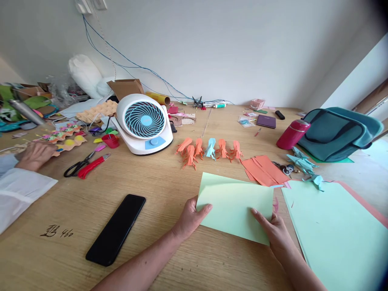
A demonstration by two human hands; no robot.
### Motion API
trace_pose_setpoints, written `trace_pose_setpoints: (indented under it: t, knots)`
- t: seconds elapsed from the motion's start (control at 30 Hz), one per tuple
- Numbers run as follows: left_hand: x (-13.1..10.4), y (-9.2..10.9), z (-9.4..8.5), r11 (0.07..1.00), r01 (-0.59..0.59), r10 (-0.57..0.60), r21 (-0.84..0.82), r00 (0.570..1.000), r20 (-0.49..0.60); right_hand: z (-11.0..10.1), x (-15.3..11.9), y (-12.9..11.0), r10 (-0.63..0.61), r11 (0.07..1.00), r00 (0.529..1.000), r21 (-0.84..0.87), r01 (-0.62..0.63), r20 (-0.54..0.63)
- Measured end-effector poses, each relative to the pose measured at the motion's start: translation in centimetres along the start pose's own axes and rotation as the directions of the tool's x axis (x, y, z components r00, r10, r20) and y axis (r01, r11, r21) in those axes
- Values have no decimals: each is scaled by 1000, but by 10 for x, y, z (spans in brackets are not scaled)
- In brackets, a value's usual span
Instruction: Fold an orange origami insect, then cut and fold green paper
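Observation:
A sheet of pale green paper (235, 206) is held up between my two hands, above the wooden table. My left hand (191, 216) grips its left edge, thumb on the front face and fingers behind. At the right edge my right hand (274, 228) pinches it the same way, thumb on top. Larger pale green sheets (339, 234) lie flat to the right of my right hand, with a red sheet partly beneath. Beyond the held paper stand several folded orange paper figures (190, 157) and one light blue one (210, 148).
A white fan (144, 121) stands behind a black phone (117, 228). Scissors (79, 163) and a red-handled cutter (93, 165) lie at left, near another person's hand (36, 153). Orange paper pieces (265, 169), keys (286, 167), a pink bottle (293, 134) and a teal bag (336, 133) are at right.

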State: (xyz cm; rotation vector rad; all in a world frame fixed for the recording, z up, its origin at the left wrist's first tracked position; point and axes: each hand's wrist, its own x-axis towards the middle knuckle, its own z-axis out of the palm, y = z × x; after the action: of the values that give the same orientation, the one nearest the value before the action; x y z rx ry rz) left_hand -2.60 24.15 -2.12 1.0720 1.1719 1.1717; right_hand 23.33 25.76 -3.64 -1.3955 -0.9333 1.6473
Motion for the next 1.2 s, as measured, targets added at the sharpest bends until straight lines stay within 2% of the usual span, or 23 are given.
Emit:
trace_pose_setpoints:
  t: [0.2,0.33,0.53,0.77,1.0,1.2]
  knots:
    - [3,-5,-1,1000,12,-13,-13,997,-81,1,1,-2,-48,995,999,-92,46,-15]
    - [3,-6,-2,999,37,-39,-30,995,-86,4,0,-5,-57,996,997,-69,61,55]
    - [3,-3,-5,997,61,-66,-44,992,-112,9,-2,-8,-83,992,997,-94,83,6]
    - [4,-2,-8,995,86,-91,-41,986,-138,9,0,-5,-117,982,993,-145,118,14]
    - [7,0,-13,998,52,-56,-31,988,-144,9,-2,-6,-129,982,990,-128,136,63]
    - [10,-7,-18,1000,16,-19,-19,980,-197,10,-4,-10,-173,976,980,-117,184,98]
